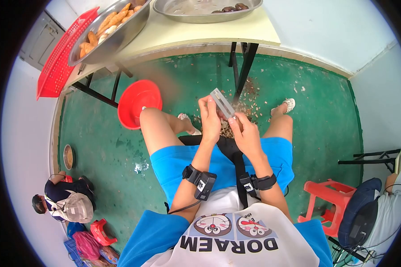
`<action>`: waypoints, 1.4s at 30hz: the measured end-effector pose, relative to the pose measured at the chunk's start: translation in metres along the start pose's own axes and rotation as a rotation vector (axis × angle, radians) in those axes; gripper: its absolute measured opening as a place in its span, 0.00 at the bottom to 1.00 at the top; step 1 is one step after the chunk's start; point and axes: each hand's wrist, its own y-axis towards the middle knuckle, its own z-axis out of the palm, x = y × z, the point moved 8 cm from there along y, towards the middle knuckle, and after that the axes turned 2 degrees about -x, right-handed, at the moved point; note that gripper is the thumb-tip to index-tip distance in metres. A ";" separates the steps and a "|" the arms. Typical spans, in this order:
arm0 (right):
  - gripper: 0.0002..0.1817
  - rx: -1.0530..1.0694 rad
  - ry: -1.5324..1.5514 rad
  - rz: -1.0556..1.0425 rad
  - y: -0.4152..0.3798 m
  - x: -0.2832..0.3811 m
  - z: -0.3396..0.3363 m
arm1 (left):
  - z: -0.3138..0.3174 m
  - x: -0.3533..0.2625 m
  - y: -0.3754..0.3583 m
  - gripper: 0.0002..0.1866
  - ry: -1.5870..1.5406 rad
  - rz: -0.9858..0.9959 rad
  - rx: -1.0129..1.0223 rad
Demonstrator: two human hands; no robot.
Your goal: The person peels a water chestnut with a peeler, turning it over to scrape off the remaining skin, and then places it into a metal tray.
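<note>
My left hand (211, 121) is closed on the far-left end of a grey flat rectangular piece with a long slot (222, 103). My right hand (247, 132) pinches its near-right end, thumb and fingers pressed to it. The piece is tilted, held above the floor between my knees; its exact kind is too small to make out. Below my hands, a heap of pale and brown scraps (227, 130) is partly hidden by my fingers and a black strap.
A table (196, 34) ahead bears a metal basin (138, 27) of orange-brown roots, an oval metal tray (187, 18) with dark pieces, and a red basket (60, 66). Left stands a red tub (128, 116); right, a red stool (327, 198). People sit at both sides.
</note>
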 end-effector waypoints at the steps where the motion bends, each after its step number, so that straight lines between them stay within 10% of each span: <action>1: 0.13 0.017 0.015 0.011 0.000 -0.001 0.001 | -0.001 -0.002 -0.001 0.11 0.001 0.032 0.001; 34: 0.15 -0.068 0.095 0.042 0.004 -0.012 0.011 | -0.004 0.011 -0.003 0.13 -0.025 0.077 0.022; 42: 0.15 0.140 0.425 0.503 -0.005 -0.023 0.028 | -0.007 0.004 -0.003 0.13 0.140 0.095 0.009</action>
